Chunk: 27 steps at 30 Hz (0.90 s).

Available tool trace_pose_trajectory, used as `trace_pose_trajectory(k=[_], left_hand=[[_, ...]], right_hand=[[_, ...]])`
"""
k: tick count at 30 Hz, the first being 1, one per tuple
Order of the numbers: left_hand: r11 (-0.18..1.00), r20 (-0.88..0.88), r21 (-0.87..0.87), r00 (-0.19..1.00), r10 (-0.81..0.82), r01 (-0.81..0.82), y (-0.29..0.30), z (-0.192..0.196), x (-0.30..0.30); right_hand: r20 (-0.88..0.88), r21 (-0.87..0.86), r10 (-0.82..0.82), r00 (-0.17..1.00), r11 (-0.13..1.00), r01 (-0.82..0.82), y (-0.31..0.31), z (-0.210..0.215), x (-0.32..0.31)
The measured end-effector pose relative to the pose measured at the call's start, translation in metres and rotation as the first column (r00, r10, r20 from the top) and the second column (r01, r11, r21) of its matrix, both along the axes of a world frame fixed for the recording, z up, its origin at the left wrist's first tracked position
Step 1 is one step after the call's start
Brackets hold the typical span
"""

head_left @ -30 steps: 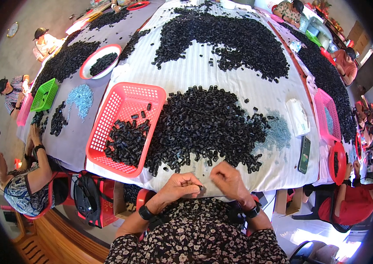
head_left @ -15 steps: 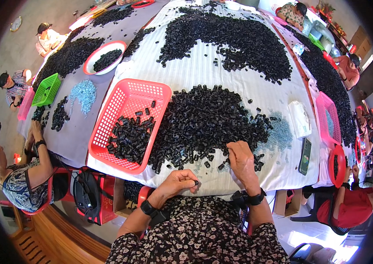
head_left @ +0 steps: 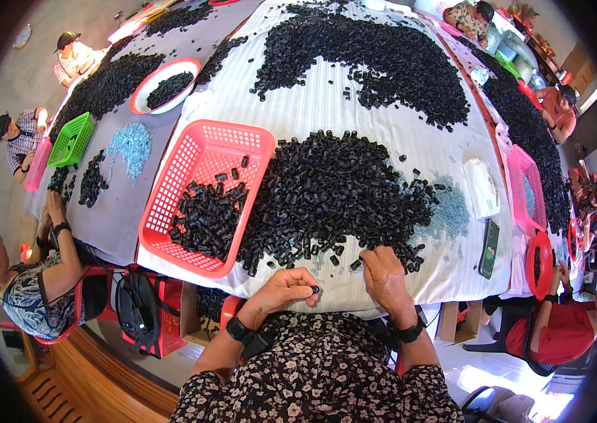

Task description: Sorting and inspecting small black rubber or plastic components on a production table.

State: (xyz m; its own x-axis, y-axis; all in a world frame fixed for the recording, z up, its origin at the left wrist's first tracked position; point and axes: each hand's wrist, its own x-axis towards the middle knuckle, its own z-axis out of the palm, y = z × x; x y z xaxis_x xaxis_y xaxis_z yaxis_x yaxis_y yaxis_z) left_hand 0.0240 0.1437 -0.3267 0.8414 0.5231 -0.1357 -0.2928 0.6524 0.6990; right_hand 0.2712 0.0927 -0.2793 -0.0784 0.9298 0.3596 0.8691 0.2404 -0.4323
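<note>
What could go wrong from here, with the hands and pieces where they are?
The left hand pinches a small black piece near the table's front edge, so a slip might send it off the table.
The black pile runs into the pale blue bits, so some could get mixed together.
The pink basket sits close to that same edge, its load bunched toward the near end; a knock might spill some.
</note>
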Motion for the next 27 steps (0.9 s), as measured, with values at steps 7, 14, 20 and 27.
trace_pose_trajectory(k=[7, 14, 20, 27], left_hand=[[1.000, -0.009, 0.015, 1.000, -0.005, 0.005, 0.000, -0.001, 0.000], [1.000, 0.003, 0.028, 1.000, 0.012, -0.012, 0.000, -0.004, 0.000], [1.000, 0.021, -0.012, 1.000, -0.002, 0.003, 0.000, -0.005, 0.000], [1.000, 0.006, 0.001, 1.000, -0.012, 0.012, 0.000, -0.005, -0.001]], right_hand=[[0.082, -0.035, 0.023, 0.996, 0.999, -0.021, 0.010, -0.006, -0.003], [-0.296, -0.049, -0.023, 0.955, 0.999, 0.009, 0.013, 0.005, -0.001], [-0.879, -0.316, -0.265, 0.398, 0.946, -0.069, 0.014, 0.012, 0.012], [-0.468, -0.133, -0.163, 0.869, 0.985, 0.113, 0.006, 0.012, 0.012]])
